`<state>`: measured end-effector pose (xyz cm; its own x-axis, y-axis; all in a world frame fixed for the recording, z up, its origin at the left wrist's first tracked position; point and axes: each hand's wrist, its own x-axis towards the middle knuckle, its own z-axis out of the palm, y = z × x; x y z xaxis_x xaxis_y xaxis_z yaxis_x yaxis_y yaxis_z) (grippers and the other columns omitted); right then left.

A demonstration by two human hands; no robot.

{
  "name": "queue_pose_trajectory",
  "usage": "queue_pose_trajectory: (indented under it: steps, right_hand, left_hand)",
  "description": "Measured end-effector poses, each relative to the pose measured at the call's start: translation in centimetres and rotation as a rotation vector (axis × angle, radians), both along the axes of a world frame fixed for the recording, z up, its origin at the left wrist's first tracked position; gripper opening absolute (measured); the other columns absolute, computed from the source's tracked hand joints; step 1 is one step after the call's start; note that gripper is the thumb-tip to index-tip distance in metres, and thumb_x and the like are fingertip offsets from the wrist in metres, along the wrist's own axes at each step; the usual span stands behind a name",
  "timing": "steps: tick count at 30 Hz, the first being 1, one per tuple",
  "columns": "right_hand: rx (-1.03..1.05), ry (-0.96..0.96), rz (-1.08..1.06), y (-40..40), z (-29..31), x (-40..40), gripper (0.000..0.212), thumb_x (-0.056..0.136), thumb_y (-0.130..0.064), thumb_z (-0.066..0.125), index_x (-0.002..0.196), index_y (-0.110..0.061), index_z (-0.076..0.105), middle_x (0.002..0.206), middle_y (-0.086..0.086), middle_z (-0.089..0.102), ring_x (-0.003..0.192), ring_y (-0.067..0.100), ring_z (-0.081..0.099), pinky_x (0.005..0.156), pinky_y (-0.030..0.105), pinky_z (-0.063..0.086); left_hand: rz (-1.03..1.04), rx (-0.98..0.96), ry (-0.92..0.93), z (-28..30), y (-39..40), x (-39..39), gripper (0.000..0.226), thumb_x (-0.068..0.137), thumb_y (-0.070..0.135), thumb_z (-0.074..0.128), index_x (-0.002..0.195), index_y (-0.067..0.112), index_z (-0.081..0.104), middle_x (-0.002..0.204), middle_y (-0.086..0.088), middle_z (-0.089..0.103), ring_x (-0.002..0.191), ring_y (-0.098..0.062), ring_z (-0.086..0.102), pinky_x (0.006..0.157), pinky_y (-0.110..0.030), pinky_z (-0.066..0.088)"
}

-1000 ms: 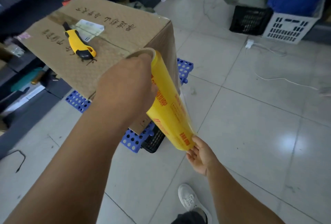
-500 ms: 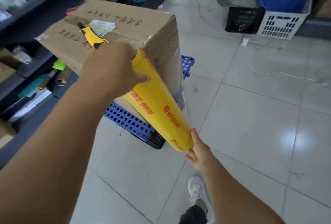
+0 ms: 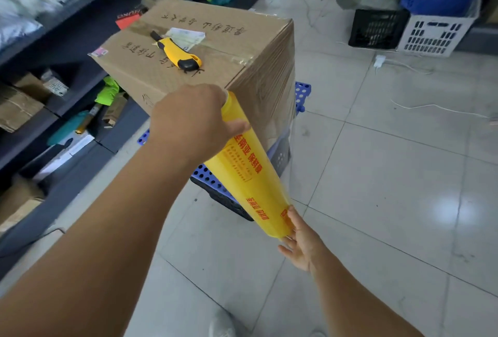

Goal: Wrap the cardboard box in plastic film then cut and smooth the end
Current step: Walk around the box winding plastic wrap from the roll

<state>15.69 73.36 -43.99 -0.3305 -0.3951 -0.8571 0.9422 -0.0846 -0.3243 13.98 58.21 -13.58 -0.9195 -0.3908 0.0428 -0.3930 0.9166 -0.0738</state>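
A large cardboard box [image 3: 215, 48] stands on a blue perforated crate [image 3: 213, 180]. Clear film covers its right side face, stretching down to a yellow film roll [image 3: 248, 172] held slanted at the box's near corner. My left hand [image 3: 194, 123] grips the roll's upper end. My right hand [image 3: 301, 242] holds the lower end, fingers curled around its rim. A yellow and black utility knife [image 3: 177, 53] lies on top of the box beside a paper label.
Dark shelving [image 3: 54, 67] with boxes and packets runs along the left. A black crate [image 3: 377, 28] and a white basket [image 3: 436, 34] sit at the back right, with white cables [image 3: 404, 63] on the tiled floor. My shoe shows at the bottom.
I have moved leftward around the box's near corner; more of its top and the knife show. The roll has stayed in both hands, close to the corner.
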Motion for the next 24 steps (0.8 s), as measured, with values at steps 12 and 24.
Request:
queue_pose_trajectory:
  steps: [12, 24]
  right_hand:
    - [0.174, 0.043, -0.108, -7.6, 0.4, 4.7, 0.067, 0.079, -0.068, 0.058, 0.122, -0.018, 0.058, 0.101, 0.002, 0.06, 0.068, 0.012, 0.046, 0.068, 0.022, 0.04]
    - [0.18, 0.022, -0.301, -17.4, 1.0, 8.3, 0.055, 0.079, -0.069, 0.056, 0.113, -0.025, 0.056, 0.121, 0.004, 0.063, 0.106, 0.019, 0.06, 0.082, 0.026, 0.047]
  left_hand:
    - [-0.19, 0.032, 0.032, 0.0, -6.7, 4.6, 0.044, 0.078, 0.046, 0.066, 0.109, 0.015, 0.058, 0.088, -0.003, 0.06, 0.08, -0.024, 0.053, 0.051, -0.027, 0.029]
    - [-0.403, 0.137, -0.023, -0.9, -16.2, 7.0, 0.051, 0.083, 0.024, 0.064, 0.128, 0.014, 0.045, 0.112, -0.011, 0.062, 0.1, -0.032, 0.057, 0.08, -0.045, 0.052]
